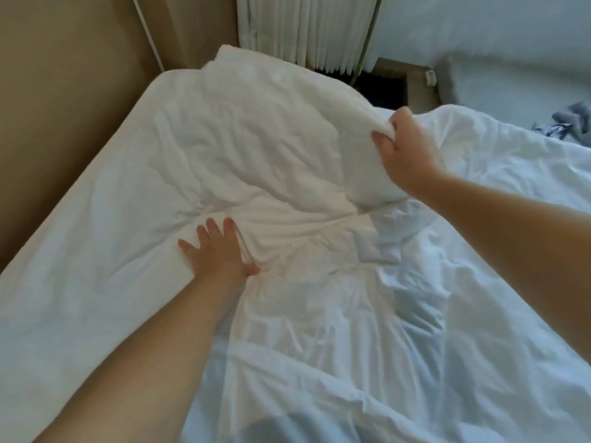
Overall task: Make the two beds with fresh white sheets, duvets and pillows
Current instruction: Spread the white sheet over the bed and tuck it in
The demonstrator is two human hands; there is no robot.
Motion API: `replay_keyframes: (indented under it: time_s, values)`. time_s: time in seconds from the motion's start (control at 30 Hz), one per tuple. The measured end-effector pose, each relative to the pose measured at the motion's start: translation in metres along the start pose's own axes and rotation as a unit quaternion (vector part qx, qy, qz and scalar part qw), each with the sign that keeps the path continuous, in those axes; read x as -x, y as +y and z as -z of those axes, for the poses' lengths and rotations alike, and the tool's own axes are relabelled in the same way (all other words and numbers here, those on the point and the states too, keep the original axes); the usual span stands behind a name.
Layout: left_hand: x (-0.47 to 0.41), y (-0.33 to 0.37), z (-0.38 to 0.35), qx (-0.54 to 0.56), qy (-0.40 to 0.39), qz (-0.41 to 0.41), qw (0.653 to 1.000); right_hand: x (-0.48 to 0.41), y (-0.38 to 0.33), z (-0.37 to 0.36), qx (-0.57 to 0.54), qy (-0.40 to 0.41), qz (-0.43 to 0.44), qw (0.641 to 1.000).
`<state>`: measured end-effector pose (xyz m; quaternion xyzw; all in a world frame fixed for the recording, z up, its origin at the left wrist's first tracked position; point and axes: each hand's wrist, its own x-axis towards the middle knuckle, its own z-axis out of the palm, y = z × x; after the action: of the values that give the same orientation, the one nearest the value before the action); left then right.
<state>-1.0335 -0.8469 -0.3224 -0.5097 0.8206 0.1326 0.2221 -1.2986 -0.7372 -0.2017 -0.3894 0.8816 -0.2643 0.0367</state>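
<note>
Left hand: my left hand (217,251) is lying flat with its fingers straight and spread, pressing down on the thick white quilted duvet (249,139) at about 10 o'clock from me; it is gripping nothing.

Right hand: my right hand (406,155) is reaching out to 1 o'clock, its fingers curled tight round a bunched edge of the duvet and holding that edge up off the bed.

Duvet: it is lying crumpled across the far half of the bed, from 10 to 1 o'clock, one corner poking up at 12 o'clock towards the white pleated curtain (303,27).

Thin cover: a wrinkled thin white cotton sheet (351,346) is spreading from 3 to 6 o'clock. I cannot tell whether it is a sheet or the duvet's cover.

Surroundings: a plain beige wall panel (64,91) is running along the bed at 9 o'clock; a crumpled grey cloth (572,119) is lying at 2 o'clock.

Step, as I judge it: I am pinning the middle while drawing the edge out to spread the duvet flat.

Risk: if I am pulling harder than my flat palm is holding, the whole duvet may slide towards me and bunch. The far corner could also slip off the 12 o'clock end, and my handful is small enough to slip free.
</note>
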Motion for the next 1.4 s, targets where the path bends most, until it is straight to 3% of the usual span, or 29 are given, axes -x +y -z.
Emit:
replay_keyframes:
  time_s: [0.13,0.2,0.3,0.4,0.47,0.6,0.77,0.93,1.03,1.13,1.17,1.23,1.3,1.4]
  values:
    - [0.056,0.028,0.044,0.046,0.243,-0.115,0.962,0.069,0.003,0.032,0.061,-0.096,0.059,0.992]
    - [0.074,0.047,0.08,0.03,0.313,-0.197,0.929,0.099,-0.005,0.042,0.105,-0.123,0.105,0.981]
    - [0.104,0.077,0.122,-0.125,0.299,-0.304,0.896,0.141,-0.027,0.058,0.179,-0.121,0.191,0.957]
    - [0.143,0.07,0.14,-0.321,0.234,-0.394,0.829,0.186,-0.045,0.084,0.199,-0.13,0.235,0.943]
    - [0.174,0.048,0.142,-0.371,0.203,-0.428,0.799,0.218,-0.045,0.101,0.201,-0.148,0.25,0.936]
    - [0.237,0.012,0.123,-0.377,0.14,-0.414,0.817,0.271,-0.036,0.116,0.206,-0.177,0.226,0.936]
    - [0.305,-0.047,0.112,-0.404,0.181,-0.358,0.822,0.334,-0.08,0.117,0.122,-0.182,0.241,0.946]
    - [0.372,-0.123,0.09,-0.386,0.095,-0.268,0.878,0.4,-0.139,0.101,0.031,-0.252,0.281,0.926]
    - [0.396,-0.159,0.027,-0.37,0.057,-0.256,0.891,0.443,-0.142,0.057,0.069,-0.322,0.291,0.898]
    - [0.398,-0.183,-0.035,-0.355,0.039,-0.24,0.903,0.474,-0.127,0.022,0.192,-0.368,0.272,0.868]
    - [0.397,-0.19,-0.052,-0.366,0.05,-0.239,0.898,0.482,-0.123,0.016,0.208,-0.371,0.258,0.868]
    - [0.396,-0.199,-0.07,-0.39,0.161,-0.273,0.864,0.495,-0.116,0.006,0.238,-0.358,0.237,0.871]
    - [0.399,-0.205,-0.076,-0.458,0.208,-0.243,0.829,0.508,-0.11,-0.003,0.304,-0.319,0.254,0.861]
    - [0.398,-0.21,-0.068,-0.61,0.215,-0.21,0.733,0.52,-0.11,-0.004,0.341,-0.322,0.256,0.845]
